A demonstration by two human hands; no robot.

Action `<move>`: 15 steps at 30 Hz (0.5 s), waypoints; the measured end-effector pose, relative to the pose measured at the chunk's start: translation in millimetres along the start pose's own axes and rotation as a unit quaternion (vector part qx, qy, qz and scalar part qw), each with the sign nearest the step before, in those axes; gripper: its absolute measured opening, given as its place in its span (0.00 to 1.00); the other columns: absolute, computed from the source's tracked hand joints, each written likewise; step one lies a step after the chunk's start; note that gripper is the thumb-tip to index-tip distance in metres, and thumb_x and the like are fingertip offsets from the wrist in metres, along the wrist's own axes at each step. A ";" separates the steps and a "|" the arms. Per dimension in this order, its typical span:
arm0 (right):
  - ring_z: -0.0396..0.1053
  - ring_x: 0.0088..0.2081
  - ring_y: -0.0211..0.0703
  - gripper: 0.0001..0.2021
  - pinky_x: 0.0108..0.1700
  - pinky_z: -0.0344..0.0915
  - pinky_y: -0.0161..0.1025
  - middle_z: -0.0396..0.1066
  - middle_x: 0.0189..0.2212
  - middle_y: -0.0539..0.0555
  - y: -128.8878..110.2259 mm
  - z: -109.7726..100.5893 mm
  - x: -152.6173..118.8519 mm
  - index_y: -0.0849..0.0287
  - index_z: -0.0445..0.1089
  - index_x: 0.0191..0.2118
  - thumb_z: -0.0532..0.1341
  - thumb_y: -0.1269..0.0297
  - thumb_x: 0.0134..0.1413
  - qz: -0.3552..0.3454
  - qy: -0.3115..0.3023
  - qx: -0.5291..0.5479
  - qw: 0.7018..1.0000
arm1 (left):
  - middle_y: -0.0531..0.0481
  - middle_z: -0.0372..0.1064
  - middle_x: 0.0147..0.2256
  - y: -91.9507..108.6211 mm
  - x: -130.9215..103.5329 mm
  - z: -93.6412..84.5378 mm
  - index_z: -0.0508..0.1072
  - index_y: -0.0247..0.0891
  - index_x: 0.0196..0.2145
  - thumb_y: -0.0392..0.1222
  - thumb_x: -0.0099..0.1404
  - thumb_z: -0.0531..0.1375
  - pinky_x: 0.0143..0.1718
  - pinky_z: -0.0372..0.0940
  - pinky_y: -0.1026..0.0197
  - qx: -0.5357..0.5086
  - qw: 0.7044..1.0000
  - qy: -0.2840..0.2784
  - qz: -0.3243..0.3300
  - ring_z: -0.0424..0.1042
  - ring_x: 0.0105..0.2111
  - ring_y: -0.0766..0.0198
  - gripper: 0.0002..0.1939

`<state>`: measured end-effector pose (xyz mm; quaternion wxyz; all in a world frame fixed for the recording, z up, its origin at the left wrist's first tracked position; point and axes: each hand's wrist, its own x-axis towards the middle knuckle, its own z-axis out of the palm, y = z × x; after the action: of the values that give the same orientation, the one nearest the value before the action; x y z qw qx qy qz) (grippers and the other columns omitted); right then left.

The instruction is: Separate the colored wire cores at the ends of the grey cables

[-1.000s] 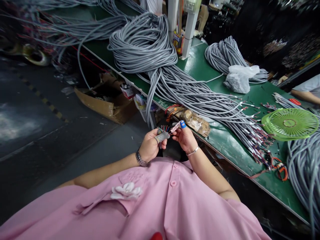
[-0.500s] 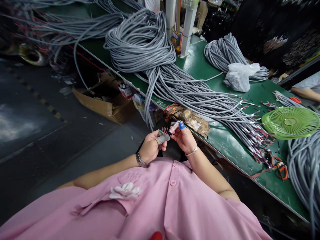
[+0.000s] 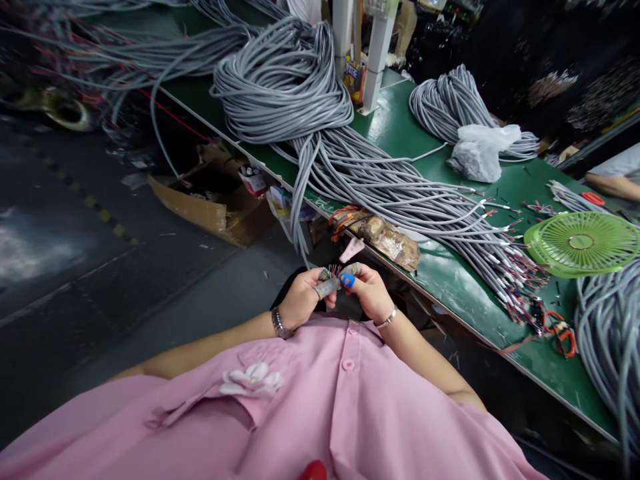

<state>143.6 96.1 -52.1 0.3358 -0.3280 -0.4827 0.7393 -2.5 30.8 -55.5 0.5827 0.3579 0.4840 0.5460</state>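
In front of my shirt, a small bunch of thin coloured wires (image 3: 335,269) sticks up between my two hands. My left hand (image 3: 301,297) is closed on the wires, its thumb and fingertips wrapped in grey tape. Against it, my right hand (image 3: 373,293) pinches at the same wires, with a blue cover on the thumb and a grey-wrapped forefinger. The fingers hide the lower part of the wires. Just beyond the fingertips, a pale pink piece (image 3: 352,249) lies at the bench edge.
Grey cables (image 3: 370,167) with stripped ends lie across the green bench (image 3: 395,133). A green fan (image 3: 583,243), orange-handled cutters (image 3: 563,333) and a plastic bag (image 3: 477,157) are on it. A cardboard box (image 3: 200,213) sits below. Another person's arm (image 3: 615,183) shows at right.
My right hand has come down, its forefinger folding in with the thumb onto the wires beside my left hand. My left hand has barely moved.
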 end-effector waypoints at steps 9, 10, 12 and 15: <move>0.64 0.25 0.35 0.15 0.30 0.62 0.34 0.70 0.24 0.49 -7.9 -8.6 -5.0 0.60 0.70 0.30 0.69 0.55 0.42 0.007 -0.078 -0.040 0.996 | 0.48 0.72 0.21 10.2 5.6 -7.7 0.74 0.35 0.24 0.41 0.59 0.60 0.30 0.63 0.62 0.097 0.977 -0.178 -0.071 0.69 0.22 0.64 0.09; 0.64 0.25 0.35 0.15 0.30 0.62 0.34 0.70 0.24 0.48 -8.2 -8.7 -5.2 0.60 0.70 0.29 0.70 0.54 0.42 0.011 -0.078 -0.036 0.996 | 0.48 0.72 0.21 9.6 5.8 -7.1 0.74 0.35 0.23 0.41 0.59 0.60 0.30 0.63 0.62 0.107 0.976 -0.180 -0.066 0.69 0.22 0.64 0.09; 0.64 0.25 0.34 0.16 0.30 0.63 0.34 0.69 0.23 0.48 -8.6 -9.1 -5.3 0.60 0.70 0.29 0.70 0.53 0.41 0.013 -0.069 -0.029 0.997 | 0.48 0.72 0.20 6.7 5.9 -5.0 0.74 0.36 0.22 0.40 0.58 0.61 0.31 0.63 0.62 0.116 0.978 -0.168 -0.051 0.69 0.22 0.64 0.09; 0.64 0.25 0.33 0.16 0.28 0.61 0.32 0.70 0.24 0.48 -8.6 -10.9 -5.6 0.61 0.71 0.31 0.69 0.52 0.41 0.006 -0.038 -0.027 0.999 | 0.50 0.71 0.20 -0.3 5.2 -1.5 0.74 0.36 0.25 0.41 0.58 0.61 0.29 0.63 0.62 0.087 0.988 -0.118 -0.039 0.68 0.21 0.64 0.07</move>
<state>157.1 99.6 -46.7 0.3037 -0.3113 -0.5128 0.7402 -4.2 35.7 -57.1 0.6232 0.4504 0.4710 0.4323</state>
